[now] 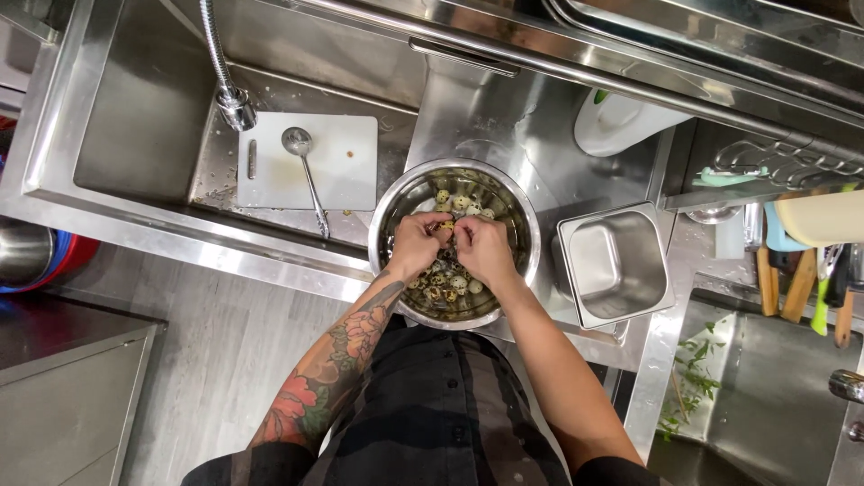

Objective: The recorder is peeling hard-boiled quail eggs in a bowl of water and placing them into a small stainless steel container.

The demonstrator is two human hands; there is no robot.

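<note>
Steel surrounds my hands on every side. Left of the bowl [389,209], a white board [346,171] lies in the sink [135,117] with a ladle [303,162] across it, under the coiled tap hose [216,54]. Right of the bowl, just beside it, stands a square pan [616,263], nothing in it. Behind that is a white jug [616,121]; spatulas [792,270] hang further right. The bowl holds speckled eggs [448,286] and some peeled pale ones near its far rim. My left hand [416,243] and right hand [484,247] meet over the bowl, fingertips pinched together on one egg [445,229] between them, the other fingers curled.
</note>
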